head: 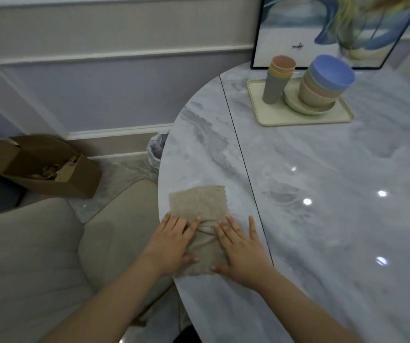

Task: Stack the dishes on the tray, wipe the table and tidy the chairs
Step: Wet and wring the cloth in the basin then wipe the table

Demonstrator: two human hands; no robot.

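A beige cloth (199, 204) lies flat near the left edge of the marble table (322, 181). My left hand (171, 241) presses its left side with straight fingers. My right hand (241, 248) presses its right side the same way, and the cloth bunches a little between them. At the far side a cream tray (298, 118) carries stacked cups (277, 80), stacked plates (295, 105) and stacked bowls (327, 80) with a blue one on top. Two beige chairs (25, 256) stand left of the table, beside my left arm.
A framed picture (298, 28) leans on the wall behind the tray. An open cardboard box (40, 167) sits on the floor at left. A small bin with a liner (156, 147) stands by the table's edge. A dark seam (243, 154) runs across the tabletop.
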